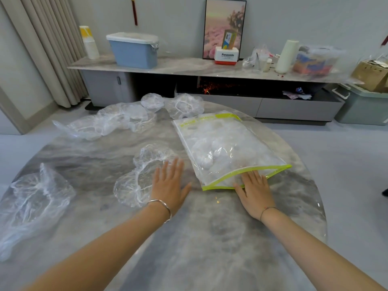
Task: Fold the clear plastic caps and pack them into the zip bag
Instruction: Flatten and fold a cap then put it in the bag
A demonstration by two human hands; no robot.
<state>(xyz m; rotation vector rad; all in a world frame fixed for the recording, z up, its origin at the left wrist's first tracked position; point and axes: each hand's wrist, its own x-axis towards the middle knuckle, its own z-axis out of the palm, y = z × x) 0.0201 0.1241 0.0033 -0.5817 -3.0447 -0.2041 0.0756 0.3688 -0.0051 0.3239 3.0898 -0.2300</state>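
A clear zip bag [228, 148] with a lime-green zip edge lies on the round marble table [189, 238], its mouth toward me and several folded caps inside. My right hand [255, 193] lies flat at the bag's mouth, fingertips on the green edge. My left hand [169, 183] lies flat on the table, fingers straight, touching the right side of a loose clear plastic cap [142, 175]. More clear caps lie about: one at the near left [35, 198], a cluster at the far left [109, 120], and two at the far edge [182, 106].
Behind the table runs a low grey cabinet [189, 68] with a blue bin [134, 50], paper cups, a Panasonic box, a framed picture and clutter. A green-grey crate [365, 106] stands on the floor at right. Curtains hang at left.
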